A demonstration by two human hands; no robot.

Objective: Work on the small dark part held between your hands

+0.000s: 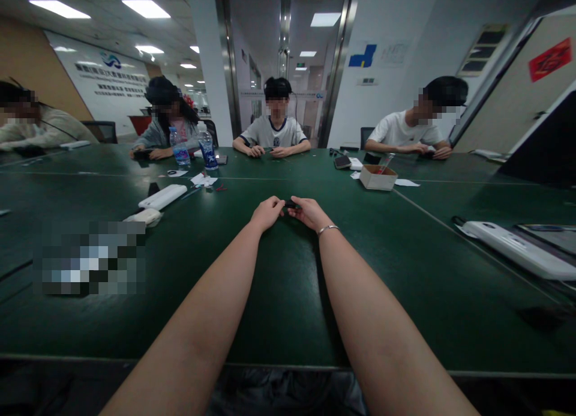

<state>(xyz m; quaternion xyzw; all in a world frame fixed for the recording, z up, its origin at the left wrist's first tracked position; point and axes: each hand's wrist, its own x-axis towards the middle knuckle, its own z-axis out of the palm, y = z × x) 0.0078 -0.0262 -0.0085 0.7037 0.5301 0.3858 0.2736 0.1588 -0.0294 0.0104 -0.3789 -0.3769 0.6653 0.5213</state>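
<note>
Both my arms stretch forward over the green table (288, 308). A small black object (290, 204) lies between my two hands, its kind too small to make out. My left hand (269, 212) is closed, its fingertips at the object's left end. From the other side my right hand (309, 212) pinches it between thumb and fingers. The hands are close together, just above or resting on the tabletop. A silver bracelet (328, 229) circles my right wrist.
An open cardboard box (378, 178) stands to the right, beyond my hands. White devices lie right (517, 246) and left (162, 196). Two bottles, one of them a blue-labelled bottle (207, 147), stand at the far left. Several people sit around the table.
</note>
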